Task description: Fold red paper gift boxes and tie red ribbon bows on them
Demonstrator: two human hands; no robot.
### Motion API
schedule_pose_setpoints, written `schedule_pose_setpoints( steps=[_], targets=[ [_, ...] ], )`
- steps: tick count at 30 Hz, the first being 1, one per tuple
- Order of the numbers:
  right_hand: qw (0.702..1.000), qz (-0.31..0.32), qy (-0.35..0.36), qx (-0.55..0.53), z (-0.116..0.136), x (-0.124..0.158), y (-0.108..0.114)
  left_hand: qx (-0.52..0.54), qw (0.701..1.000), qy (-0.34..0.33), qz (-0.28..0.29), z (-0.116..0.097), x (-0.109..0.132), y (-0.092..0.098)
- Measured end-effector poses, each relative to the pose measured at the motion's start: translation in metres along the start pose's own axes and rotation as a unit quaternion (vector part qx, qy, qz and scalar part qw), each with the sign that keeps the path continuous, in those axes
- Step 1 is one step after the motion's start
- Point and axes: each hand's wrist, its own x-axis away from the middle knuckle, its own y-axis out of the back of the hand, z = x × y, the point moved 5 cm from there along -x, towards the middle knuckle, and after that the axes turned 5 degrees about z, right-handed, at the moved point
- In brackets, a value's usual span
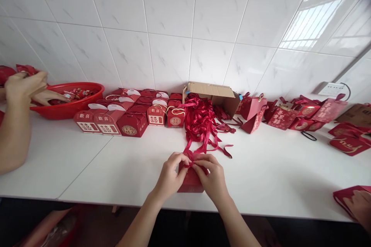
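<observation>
While both hands [191,174] pinch a ribbon [190,159], the red box [189,183] sits between them.

Everything's laid out around the cardboard box [213,94], which sits on the table [275,177] right at the back, against the wall. A ribbon pile [201,123] spills out of it toward the front. Straight in front of that, near the table edge, is the small box [189,181], with the left hand [171,173] and right hand [213,177] gripping its top from either side. Left of the cardboard box are rows of gift boxes [133,115], then a basin [69,108] further left with a co-worker's hands [26,85] at it. To the right there's a loose line of gift bags [290,115], with a wall socket [330,88] above them.
</observation>
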Motion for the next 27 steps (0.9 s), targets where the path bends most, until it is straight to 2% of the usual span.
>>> schedule_pose_setpoints(
  steps=[4,9,12,15,20,23,27],
  targets=[
    [1.0,0.003,-0.03,0.006,-0.002,-0.001,0.0,-0.019,1.0,0.001,0.014,-0.003,-0.001,-0.001],
    [0.995,0.08,-0.059,-0.021,-0.005,-0.004,-0.004,-0.02,1.0,0.015,0.017,0.001,-0.003,-0.002],
    [0.988,0.115,-0.076,-0.064,-0.005,-0.006,-0.006,-0.019,1.0,0.02,-0.012,0.004,-0.005,-0.001],
    [0.983,0.094,-0.108,-0.115,-0.008,-0.007,-0.006,-0.03,0.999,0.014,-0.04,0.0,-0.004,0.001],
    [0.977,0.055,-0.128,-0.16,-0.009,-0.005,-0.006,-0.018,1.0,-0.023,0.006,-0.01,0.0,-0.002],
    [0.978,0.068,-0.136,-0.14,-0.005,0.0,0.0,0.013,1.0,-0.013,-0.004,-0.005,0.0,0.001],
    [0.979,0.111,-0.132,-0.106,-0.001,0.005,0.011,0.042,0.999,0.011,0.021,0.002,-0.001,0.003]
  ],
)
